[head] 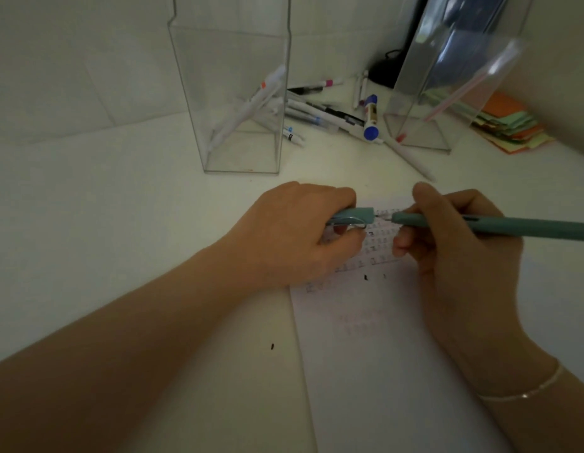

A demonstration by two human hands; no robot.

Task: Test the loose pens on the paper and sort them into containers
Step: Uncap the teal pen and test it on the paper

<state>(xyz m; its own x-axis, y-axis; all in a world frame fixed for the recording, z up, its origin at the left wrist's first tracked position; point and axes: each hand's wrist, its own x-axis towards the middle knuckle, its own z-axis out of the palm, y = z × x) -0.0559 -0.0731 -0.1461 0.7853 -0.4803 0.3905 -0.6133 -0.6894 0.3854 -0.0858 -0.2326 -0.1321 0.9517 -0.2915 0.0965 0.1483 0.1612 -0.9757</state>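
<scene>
Both bare forearms reach in from the bottom edge, over a sheet of paper (375, 361) lying under the hands. On it, the left hand (297, 233) curls its fingers round a teal pen cap (356, 216), open end pointing right. Just beside it, the right hand (460, 253) pinches the teal pen (499, 223), nib almost at the cap's mouth, barrel running off past the knuckles to the right. Beyond the left hand stands a clear container (238, 103) with several white pens leaning inside. Beyond the right hand stands a second clear container (447, 93) holding one pink-tipped pen. Between them, loose pens (330, 116) lie piled on the white table (121, 207).
</scene>
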